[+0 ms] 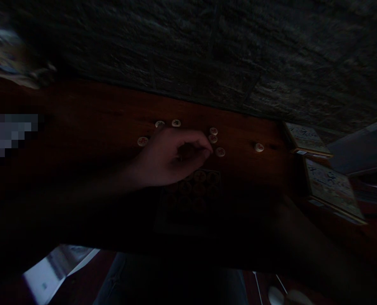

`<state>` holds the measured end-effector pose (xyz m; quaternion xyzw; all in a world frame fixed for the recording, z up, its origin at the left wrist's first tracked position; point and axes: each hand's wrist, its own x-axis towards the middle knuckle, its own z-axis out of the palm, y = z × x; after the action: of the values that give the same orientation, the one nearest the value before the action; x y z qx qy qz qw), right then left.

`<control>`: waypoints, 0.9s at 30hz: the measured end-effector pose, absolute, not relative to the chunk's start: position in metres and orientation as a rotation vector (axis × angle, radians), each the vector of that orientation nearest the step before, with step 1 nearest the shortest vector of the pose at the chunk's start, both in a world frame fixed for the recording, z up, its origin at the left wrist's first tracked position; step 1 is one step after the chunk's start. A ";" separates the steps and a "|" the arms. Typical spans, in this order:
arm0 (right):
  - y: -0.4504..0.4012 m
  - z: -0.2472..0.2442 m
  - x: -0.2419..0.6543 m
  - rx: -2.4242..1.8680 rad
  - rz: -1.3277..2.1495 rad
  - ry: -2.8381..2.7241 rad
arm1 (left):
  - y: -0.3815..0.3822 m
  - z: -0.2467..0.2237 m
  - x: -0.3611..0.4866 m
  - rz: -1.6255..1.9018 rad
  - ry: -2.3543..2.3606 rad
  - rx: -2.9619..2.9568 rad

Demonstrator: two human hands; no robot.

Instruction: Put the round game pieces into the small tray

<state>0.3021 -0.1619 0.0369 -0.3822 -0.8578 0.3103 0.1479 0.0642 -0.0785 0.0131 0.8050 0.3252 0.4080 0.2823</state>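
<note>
In the head view, a dark wooden surface (112, 112) is seen, bounded along its far edge by a rough stone-like wall (182, 42). The left hand (163, 156) is held above the middle of the surface, with its thumb and forefinger curled into a ring and their tips brought close together; whether anything is pinched there cannot be told. Just beyond the fingertips, toward the right edge, a red-marked disc (220, 152) is seen, with a close pair of discs (213, 134) placed nearer the far edge. Two dark-marked discs (176, 123) are set behind the hand, one partly covered by it, and another red-marked disc (143, 141) is left beside it, toward the left edge. A lone disc (259, 147) is placed well apart, toward two patterned boxes (332, 188) at the right edge. Nearer the near edge, rows of discs (199, 188) are held in a shadowed tray (182, 227). The right hand (285, 209) is lost in shadow, so its state cannot be told.
</note>
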 end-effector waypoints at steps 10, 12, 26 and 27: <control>-0.167 0.029 0.294 -1.065 0.603 -2.569 | -0.077 0.010 0.064 1.106 0.846 2.217; -0.168 0.027 0.295 -1.066 0.546 -2.566 | -0.076 0.009 0.064 1.121 0.848 2.202; -0.159 0.039 0.306 -0.996 0.473 -2.414 | -0.054 0.015 0.053 1.312 1.032 2.049; -0.153 0.042 0.309 -1.039 0.449 -2.372 | -0.047 0.017 0.050 1.367 1.070 2.004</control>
<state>0.3094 -0.1528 0.0417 -0.3822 -0.8730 0.1653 0.2540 0.0495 -0.0469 0.0169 0.7332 0.3916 0.5001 0.2429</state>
